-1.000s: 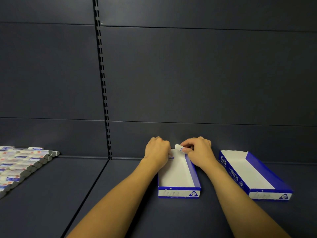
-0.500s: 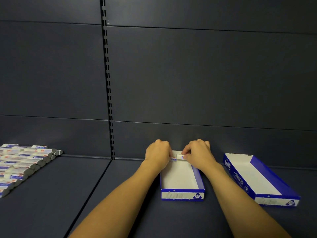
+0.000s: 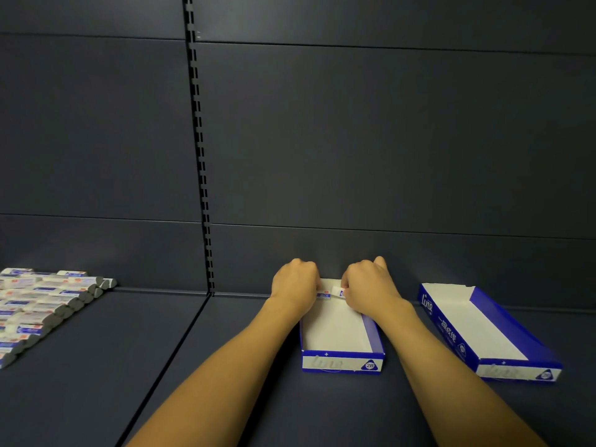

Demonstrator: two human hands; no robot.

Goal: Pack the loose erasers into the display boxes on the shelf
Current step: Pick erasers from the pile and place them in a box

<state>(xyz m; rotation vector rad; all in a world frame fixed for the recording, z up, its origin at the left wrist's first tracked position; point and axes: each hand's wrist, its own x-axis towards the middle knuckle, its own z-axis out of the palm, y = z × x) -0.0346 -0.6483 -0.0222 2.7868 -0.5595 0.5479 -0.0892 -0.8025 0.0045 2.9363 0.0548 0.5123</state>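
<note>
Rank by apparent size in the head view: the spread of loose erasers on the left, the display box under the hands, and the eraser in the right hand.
1. Spread of loose erasers, though the frame edge cuts it off.
2. Display box under the hands; it looks smaller, but it lies nearer the camera, so this order is unsure.
3. Eraser in the right hand, clearly smallest.

Dark grey back panels (image 3: 387, 140), slotted upright (image 3: 200, 156), dim light.

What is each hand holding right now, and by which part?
The right hand pinches a small white paper-sleeved eraser by its right end, over the far end of the blue-and-white cardboard display box. The left hand grips another eraser; where cannot be told.
</note>
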